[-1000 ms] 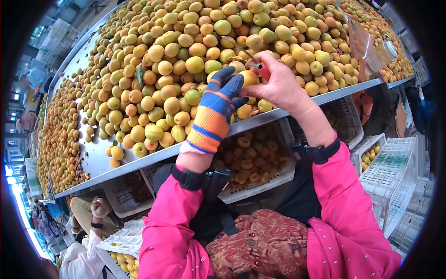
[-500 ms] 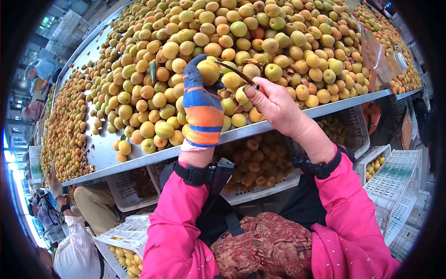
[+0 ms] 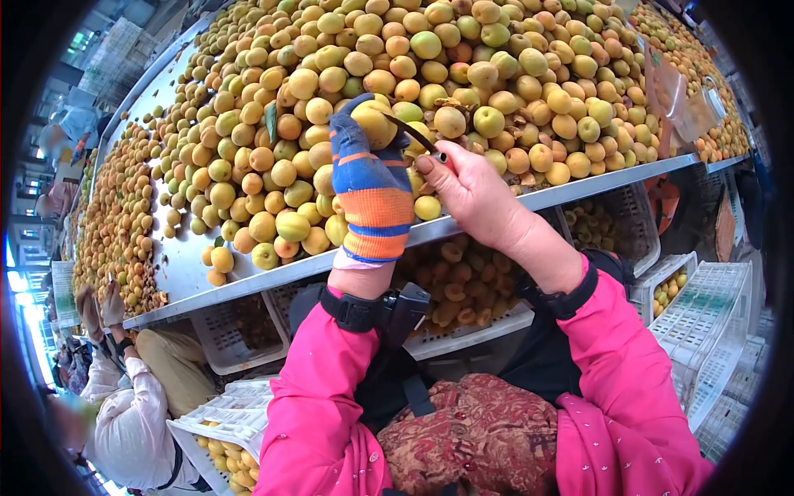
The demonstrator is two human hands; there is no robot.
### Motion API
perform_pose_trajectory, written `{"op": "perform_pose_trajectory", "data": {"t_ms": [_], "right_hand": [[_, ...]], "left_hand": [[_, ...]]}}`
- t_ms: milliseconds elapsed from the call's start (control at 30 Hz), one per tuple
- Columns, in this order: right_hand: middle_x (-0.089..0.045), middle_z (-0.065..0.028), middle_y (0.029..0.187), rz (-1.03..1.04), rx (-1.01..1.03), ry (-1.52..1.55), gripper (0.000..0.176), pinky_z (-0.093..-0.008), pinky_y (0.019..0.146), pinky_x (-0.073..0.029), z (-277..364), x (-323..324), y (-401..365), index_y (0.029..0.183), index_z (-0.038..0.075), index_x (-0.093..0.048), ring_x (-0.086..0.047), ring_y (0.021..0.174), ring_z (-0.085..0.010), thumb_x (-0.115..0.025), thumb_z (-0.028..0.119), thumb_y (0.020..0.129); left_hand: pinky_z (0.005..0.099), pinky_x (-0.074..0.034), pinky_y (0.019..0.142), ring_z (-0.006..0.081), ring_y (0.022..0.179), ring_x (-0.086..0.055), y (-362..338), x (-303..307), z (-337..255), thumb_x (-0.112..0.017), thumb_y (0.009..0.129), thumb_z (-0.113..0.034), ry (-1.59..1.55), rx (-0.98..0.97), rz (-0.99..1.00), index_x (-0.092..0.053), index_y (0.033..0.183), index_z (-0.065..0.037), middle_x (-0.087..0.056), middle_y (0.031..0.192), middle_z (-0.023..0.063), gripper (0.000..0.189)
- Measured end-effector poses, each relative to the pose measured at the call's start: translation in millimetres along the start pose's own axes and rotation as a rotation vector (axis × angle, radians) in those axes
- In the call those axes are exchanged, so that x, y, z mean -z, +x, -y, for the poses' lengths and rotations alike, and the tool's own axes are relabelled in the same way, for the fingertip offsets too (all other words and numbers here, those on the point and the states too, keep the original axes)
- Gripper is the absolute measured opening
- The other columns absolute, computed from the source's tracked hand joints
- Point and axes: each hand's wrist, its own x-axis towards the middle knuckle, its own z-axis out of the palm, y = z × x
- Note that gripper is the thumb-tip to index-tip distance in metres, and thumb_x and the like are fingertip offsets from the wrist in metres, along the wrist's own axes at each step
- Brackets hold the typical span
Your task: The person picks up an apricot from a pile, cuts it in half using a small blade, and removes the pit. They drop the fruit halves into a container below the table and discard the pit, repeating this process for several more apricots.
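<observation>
My left hand (image 3: 370, 182), in a blue and orange knit glove, is closed around a yellow apricot (image 3: 374, 126) above the near edge of the fruit pile. Bare and closed, my right hand (image 3: 478, 197) grips a thin curved knife (image 3: 413, 134) by its end, the thumb along it. The dark blade points left, and its tip meets the right side of the apricot. Loose apricots (image 3: 298, 225) lie heaped behind and beside both hands on the metal table (image 3: 188, 258).
Below the table edge, a crate holds halved apricots (image 3: 459, 285). White plastic crates (image 3: 703, 326) stand at the right, and another crate (image 3: 231, 409) with whole fruit stands lower left. A clear plastic container (image 3: 693, 116) lies at the right. A person (image 3: 136, 422) works at the left.
My left hand has shifted slightly right and my right hand left, bringing the knife further over the apricot. At the left, the other person has leaned further into view, both hands showing.
</observation>
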Motion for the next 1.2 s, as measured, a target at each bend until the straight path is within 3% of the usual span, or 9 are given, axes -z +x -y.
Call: {"op": "perform_pose_trajectory", "data": {"t_ms": [67, 300, 467, 567, 700, 967, 1100, 1133, 1200], "right_hand": [[-0.049, -0.0116, 0.058, -0.064, 0.033, 0.054, 0.039, -0.0341, 0.052, -0.039, -7.0, -6.5, 0.5, 0.078, 0.0, -0.048, -0.044, 0.053, -0.02, -0.05, 0.036, 0.092], [-0.046, -0.009, 0.058, 0.034, -0.127, -0.062, 0.04, -0.0322, 0.053, -0.038, 7.5, 27.8, 1.3, 0.075, 0.0, -0.047, -0.042, 0.056, -0.0148, -0.048, 0.036, 0.093], [-0.054, -0.0106, 0.065, -0.124, -0.047, 0.185, 0.031, -0.0325, 0.058, -0.042, 9.1, -9.2, -7.9, 0.089, -0.001, -0.051, -0.049, 0.06, -0.0183, -0.05, 0.029, 0.093], [-0.055, -0.0095, 0.066, -0.19, -0.071, 0.113, 0.03, -0.0319, 0.059, -0.043, 2.7, -14.6, -6.6, 0.091, -0.002, -0.051, -0.05, 0.06, -0.0174, -0.049, 0.028, 0.093], [-0.054, -0.0047, 0.064, -0.207, -0.016, 0.034, 0.029, -0.0314, 0.055, -0.042, -5.4, -12.2, -4.6, 0.089, -0.001, -0.051, -0.049, 0.056, -0.0155, -0.05, 0.027, 0.093], [-0.044, 0.0067, 0.064, -0.198, -0.091, 0.656, 0.025, -0.0151, 0.049, -0.029, 12.1, 28.3, 2.8, 0.1, 0.004, -0.049, -0.037, 0.056, 0.0008, -0.05, 0.028, 0.094], [-0.054, 0.0006, 0.07, -0.34, 0.182, 0.255, 0.031, -0.0234, 0.053, -0.042, -6.8, 7.0, 14.0, 0.101, 0.004, -0.048, -0.049, 0.059, -0.0072, -0.061, 0.029, 0.087], [-0.057, -0.0047, 0.073, -0.387, 0.148, 0.084, 0.035, -0.0276, 0.056, -0.045, -6.7, 5.2, 8.5, 0.1, 0.004, -0.048, -0.054, 0.063, -0.0119, -0.066, 0.029, 0.083], [-0.056, -0.0057, 0.071, -0.339, 0.236, -0.006, 0.035, -0.0279, 0.055, -0.045, -2.2, -0.8, 0.0, 0.1, 0.005, -0.048, -0.054, 0.062, -0.0123, -0.066, 0.03, 0.083]], "left_hand": [[0.0325, -0.046, 0.088, 0.0194, 0.101, -0.055, 2.6, -0.1, 17.4, -0.039, 0.097, -0.022, -0.59, 0.254, 0.05, -0.043, 0.122, -0.006, -0.054, 0.11, 0.0106, 0.03], [0.0339, -0.043, 0.093, 0.0221, 0.108, -0.054, 17.0, 11.7, -12.7, -0.045, 0.095, -0.028, -0.254, 0.344, 0.355, -0.042, 0.124, -0.002, -0.055, 0.114, 0.0135, 0.039], [0.0346, -0.044, 0.093, 0.0268, 0.109, -0.053, -10.2, -18.2, -9.8, -0.04, 0.094, -0.042, -0.791, 0.577, 0.143, -0.045, 0.122, 0.001, -0.054, 0.12, 0.0189, 0.051], [0.0301, -0.049, 0.079, 0.0197, 0.093, -0.059, -12.5, -27.0, -8.0, -0.047, 0.093, -0.038, -0.855, 0.58, 0.097, -0.051, 0.115, -0.003, -0.061, 0.106, 0.0125, 0.042], [0.0302, -0.047, 0.083, 0.0201, 0.096, -0.058, -9.7, -24.0, -11.0, -0.047, 0.093, -0.038, -0.868, 0.566, 0.137, -0.051, 0.116, -0.003, -0.061, 0.106, 0.0118, 0.043], [0.0332, -0.044, 0.089, 0.0219, 0.105, -0.054, -1.1, -15.0, -22.7, -0.046, 0.093, -0.036, -0.704, 0.457, 0.213, -0.048, 0.121, -0.003, -0.056, 0.116, 0.0102, 0.043], [0.0308, -0.045, 0.087, 0.0223, 0.105, -0.054, -2.5, -19.2, -20.3, -0.045, 0.095, -0.028, -0.441, 0.371, 0.199, -0.046, 0.123, -0.004, -0.055, 0.116, 0.0107, 0.037], [0.0324, -0.045, 0.087, 0.0229, 0.103, -0.055, -4.1, -19.3, -16.3, -0.043, 0.095, -0.031, -0.195, 0.071, 0.211, -0.046, 0.123, -0.004, -0.056, 0.111, 0.0106, 0.039], [0.0337, -0.045, 0.087, 0.0233, 0.101, -0.056, -5.7, -22.3, -18.2, -0.042, 0.095, -0.034, -0.478, 0.272, 0.175, -0.048, 0.12, -0.004, -0.057, 0.108, 0.0105, 0.039]]}}
